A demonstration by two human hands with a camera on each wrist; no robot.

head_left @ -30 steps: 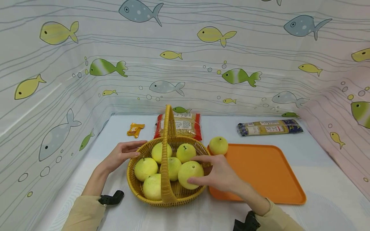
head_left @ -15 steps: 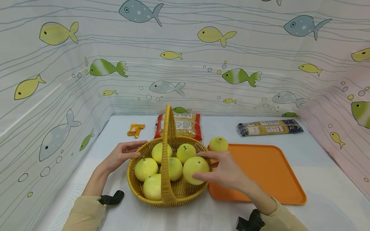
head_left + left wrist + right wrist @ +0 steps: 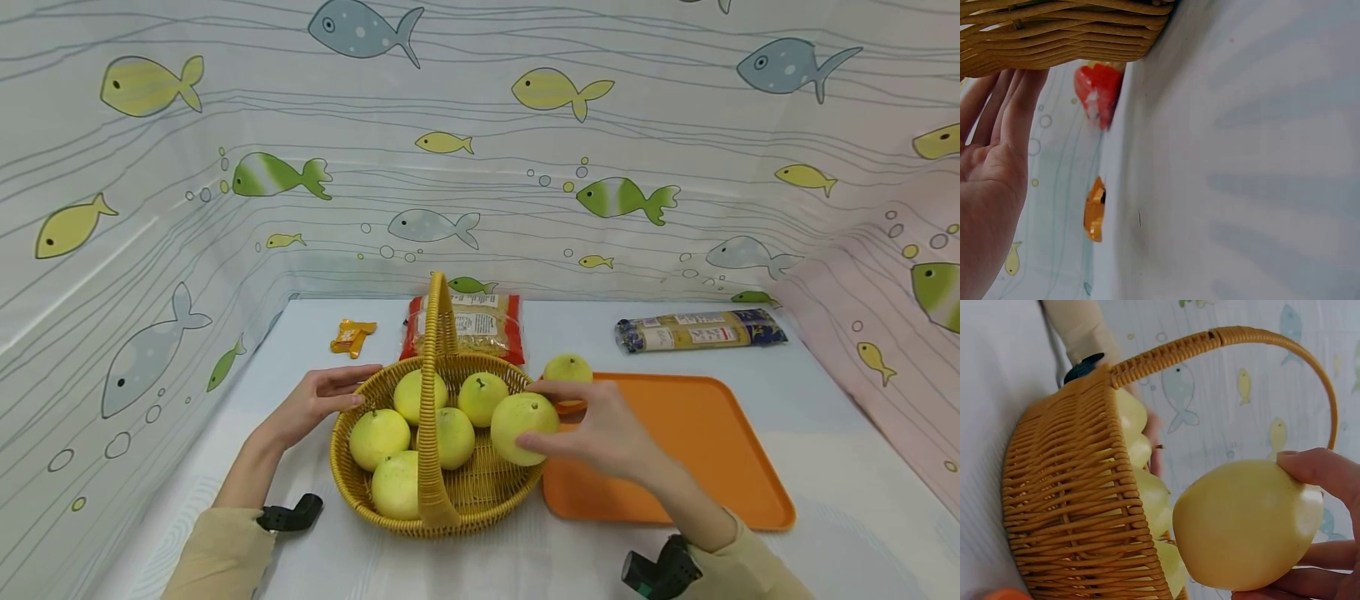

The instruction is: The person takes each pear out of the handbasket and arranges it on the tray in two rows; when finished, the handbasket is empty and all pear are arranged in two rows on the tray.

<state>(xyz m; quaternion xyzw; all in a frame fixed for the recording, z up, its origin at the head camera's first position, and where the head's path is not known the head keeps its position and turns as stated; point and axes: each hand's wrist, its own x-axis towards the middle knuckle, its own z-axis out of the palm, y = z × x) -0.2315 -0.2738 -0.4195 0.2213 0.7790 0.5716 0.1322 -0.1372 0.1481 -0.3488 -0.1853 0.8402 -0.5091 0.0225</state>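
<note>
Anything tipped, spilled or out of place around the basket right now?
Nothing stands out. The basket sits upright, steadied by the left hand. The right hand holds one pear lifted above its rim. Another pear rests on the orange tray; the packets at the back lie flat.

The left hand lies flat with straight fingers, its fingertips touching the woven yellow wicker basket. The right hand reaches across from the right side, its fingers curled around a round pale yellow fruit. Both arms wear tan sleeves, with a black strap at each wrist.
</note>
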